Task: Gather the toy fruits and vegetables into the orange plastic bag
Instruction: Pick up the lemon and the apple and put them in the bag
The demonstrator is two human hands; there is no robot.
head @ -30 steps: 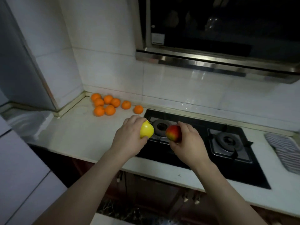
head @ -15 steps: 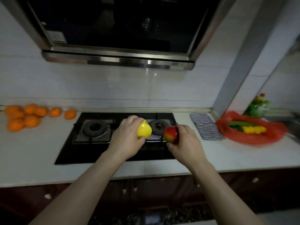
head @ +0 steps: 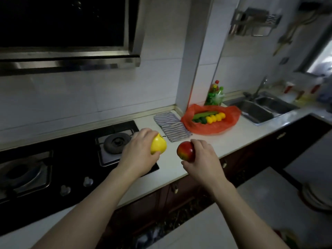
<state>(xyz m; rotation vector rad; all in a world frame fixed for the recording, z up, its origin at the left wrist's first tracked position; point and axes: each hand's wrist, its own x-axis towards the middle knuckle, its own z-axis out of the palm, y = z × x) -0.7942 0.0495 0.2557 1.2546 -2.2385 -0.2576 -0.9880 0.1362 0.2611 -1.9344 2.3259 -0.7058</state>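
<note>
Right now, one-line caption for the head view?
Left hand grips a yellow apple, right hand a red apple, short of the orange bag.

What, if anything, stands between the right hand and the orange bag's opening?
Probably nothing. The right hand, gripping the red apple, hovers over the counter edge; only bare counter lies between it and the orange bag, whose mouth gapes open. The striped cloth lies left of that path.

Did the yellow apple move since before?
Yes. The yellow apple, in the left hand, went rightward across the stove, from its left burner past the right one, toward the orange bag.
</note>
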